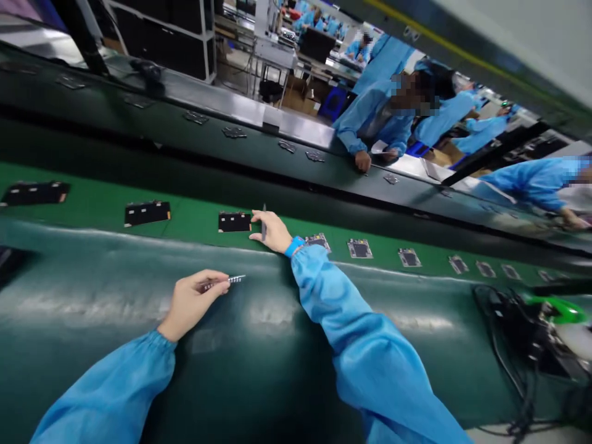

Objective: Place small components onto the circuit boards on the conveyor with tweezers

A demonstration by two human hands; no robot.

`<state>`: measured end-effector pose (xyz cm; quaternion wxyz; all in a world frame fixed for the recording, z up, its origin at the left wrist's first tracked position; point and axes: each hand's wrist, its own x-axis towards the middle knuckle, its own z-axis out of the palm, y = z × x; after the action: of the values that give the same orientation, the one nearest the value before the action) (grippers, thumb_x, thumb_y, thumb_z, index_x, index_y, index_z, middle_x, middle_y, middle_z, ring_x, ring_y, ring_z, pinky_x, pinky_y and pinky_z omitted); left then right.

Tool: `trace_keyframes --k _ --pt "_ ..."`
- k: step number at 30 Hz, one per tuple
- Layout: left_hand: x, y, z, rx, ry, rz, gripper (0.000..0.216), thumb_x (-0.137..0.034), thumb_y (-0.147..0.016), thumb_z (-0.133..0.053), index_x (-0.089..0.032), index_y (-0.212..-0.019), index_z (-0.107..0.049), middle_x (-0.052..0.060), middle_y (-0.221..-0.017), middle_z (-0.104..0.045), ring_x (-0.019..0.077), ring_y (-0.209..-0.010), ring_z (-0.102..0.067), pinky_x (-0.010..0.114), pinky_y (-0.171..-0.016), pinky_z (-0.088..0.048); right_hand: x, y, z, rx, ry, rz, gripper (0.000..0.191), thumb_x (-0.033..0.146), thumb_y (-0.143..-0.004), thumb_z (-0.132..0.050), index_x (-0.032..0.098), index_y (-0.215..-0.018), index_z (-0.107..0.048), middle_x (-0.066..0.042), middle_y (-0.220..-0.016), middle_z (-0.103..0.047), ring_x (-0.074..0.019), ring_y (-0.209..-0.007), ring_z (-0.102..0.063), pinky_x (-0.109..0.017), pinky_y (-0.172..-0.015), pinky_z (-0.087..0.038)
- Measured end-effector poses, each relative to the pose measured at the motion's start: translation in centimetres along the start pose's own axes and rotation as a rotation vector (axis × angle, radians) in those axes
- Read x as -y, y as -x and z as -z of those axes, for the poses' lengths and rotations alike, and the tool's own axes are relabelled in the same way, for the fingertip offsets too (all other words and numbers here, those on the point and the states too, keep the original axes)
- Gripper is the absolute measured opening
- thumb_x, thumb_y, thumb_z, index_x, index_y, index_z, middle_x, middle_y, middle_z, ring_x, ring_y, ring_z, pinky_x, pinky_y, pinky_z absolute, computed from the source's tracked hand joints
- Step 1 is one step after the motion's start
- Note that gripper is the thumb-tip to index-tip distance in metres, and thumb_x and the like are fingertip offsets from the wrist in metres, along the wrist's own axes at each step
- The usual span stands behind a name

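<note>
My left hand point(192, 302) rests on the dark green bench surface point(259, 364), its fingers pinched on a small silver strip point(234, 279) that sticks out to the right. My right hand point(272, 231) reaches forward to the green conveyor belt point(194, 219), fingers closed round a thin dark pen-like tool point(263, 227), with a fingertip touching the edge of a black rectangular board point(234, 222). Both arms wear blue sleeves.
More black boards point(147, 213) lie on the belt to the left, and several small circuit boards point(359, 248) to the right. Cables and a green-topped device point(550, 320) sit at the right. People in blue coats point(379, 117) work across a second belt.
</note>
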<state>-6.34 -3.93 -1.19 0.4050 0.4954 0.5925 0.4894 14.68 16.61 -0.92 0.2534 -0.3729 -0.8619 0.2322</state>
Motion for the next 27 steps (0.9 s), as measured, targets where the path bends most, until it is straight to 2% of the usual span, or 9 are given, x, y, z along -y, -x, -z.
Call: trace_keyframes --k 2,5,11,14,16,20,22,24,27 --pt "-0.2 0.4 0.3 0.032 -0.018 0.021 0.032 -0.050 -0.074 -0.082 -0.019 -0.085 -0.079 0.006 -0.076 -0.080 0.0220 -0.067 -0.078 0.027 -0.067 -0.064 -0.2 -1.4 -1.0 0.064 0.065 0.013 0.041 0.026 -0.074 -0.091 0.018 -0.103 -0.063 -0.017 -0.137 -0.065 -0.0308 -0.126 -0.058 -0.045 -0.109 -0.041" --pt "-0.1 0.9 1.1 0.046 -0.097 0.063 0.037 -0.057 -0.073 -0.080 -0.023 -0.086 -0.080 0.004 -0.081 -0.081 0.0240 -0.072 -0.079 0.029 -0.070 -0.066 -0.4 -1.6 -1.2 0.115 0.136 0.064 0.030 0.031 -0.085 -0.083 0.020 -0.101 -0.060 -0.011 -0.122 -0.070 -0.0265 -0.116 -0.061 -0.041 -0.104 -0.043" --pt "1.6 0.8 2.4 0.027 -0.231 0.081 0.039 -0.063 -0.071 -0.077 -0.028 -0.087 -0.080 0.000 -0.087 -0.083 0.0272 -0.078 -0.080 0.030 -0.064 -0.067 1.6 -0.3 3.4 -0.001 0.144 0.124 0.042 0.042 -0.086 -0.081 0.019 -0.108 -0.053 -0.006 -0.112 -0.067 -0.0209 -0.102 -0.061 -0.034 -0.103 -0.043" --pt "1.6 0.5 2.0 0.044 -0.208 0.046 0.037 -0.061 -0.072 -0.077 -0.028 -0.086 -0.080 -0.001 -0.087 -0.083 0.0251 -0.074 -0.079 0.029 -0.063 -0.067 3.3 -1.5 3.7 0.014 0.157 0.160 0.041 0.043 -0.087 -0.080 0.020 -0.107 -0.053 -0.004 -0.106 -0.067 -0.0198 -0.098 -0.062 -0.034 -0.104 -0.042" --pt "1.0 0.3 1.7 0.023 -0.195 0.023 0.034 -0.057 -0.071 -0.079 -0.027 -0.084 -0.080 -0.001 -0.081 -0.082 0.0232 -0.069 -0.079 0.026 -0.061 -0.065 4.1 -3.5 2.0 0.069 0.155 0.214 0.043 0.049 -0.087 -0.079 0.020 -0.106 -0.053 -0.003 -0.102 -0.067 -0.0198 -0.096 -0.062 -0.033 -0.100 -0.044" --pt "-1.2 0.9 2.3 0.015 -0.131 -0.037 0.025 -0.048 -0.073 -0.080 -0.023 -0.078 -0.080 0.001 -0.077 -0.081 0.0195 -0.066 -0.077 0.021 -0.062 -0.063 5.8 -8.5 -4.2 0.121 0.081 0.262 0.040 0.045 -0.088 -0.079 0.020 -0.107 -0.055 -0.006 -0.113 -0.068 -0.0228 -0.104 -0.063 -0.036 -0.101 -0.044" --pt "-1.9 1.4 3.4 0.044 -0.103 -0.072 0.018 -0.041 -0.078 -0.078 -0.023 -0.079 -0.081 0.002 -0.082 -0.081 0.0184 -0.071 -0.077 0.021 -0.067 -0.062 6.8 -10.5 -7.0 0.138 0.065 0.204 0.037 0.037 -0.086 -0.082 0.020 -0.106 -0.056 -0.009 -0.118 -0.068 -0.0266 -0.110 -0.061 -0.040 -0.101 -0.043" --pt "-1.8 1.9 4.8 -0.001 -0.091 -0.076 0.013 -0.035 -0.079 -0.078 -0.022 -0.080 -0.081 0.003 -0.081 -0.081 0.0173 -0.069 -0.076 0.021 -0.067 -0.061 7.5 -12.1 -9.1 0.193 0.053 0.209 0.040 0.033 -0.080 -0.088 0.021 -0.104 -0.058 -0.011 -0.124 -0.066 -0.0302 -0.120 -0.058 -0.044 -0.105 -0.041" --pt "-0.9 2.4 6.5 -0.094 -0.087 -0.049 0.012 -0.032 -0.079 -0.079 -0.021 -0.082 -0.081 0.004 -0.081 -0.080 0.0170 -0.069 -0.075 0.022 -0.067 -0.061 7.9 -13.4 -10.6 0.230 0.046 0.244 0.037 0.030 -0.079 -0.088 0.021 -0.099 -0.059 -0.011 -0.123 -0.066 -0.0302 -0.123 -0.056 -0.045 -0.108 -0.037"
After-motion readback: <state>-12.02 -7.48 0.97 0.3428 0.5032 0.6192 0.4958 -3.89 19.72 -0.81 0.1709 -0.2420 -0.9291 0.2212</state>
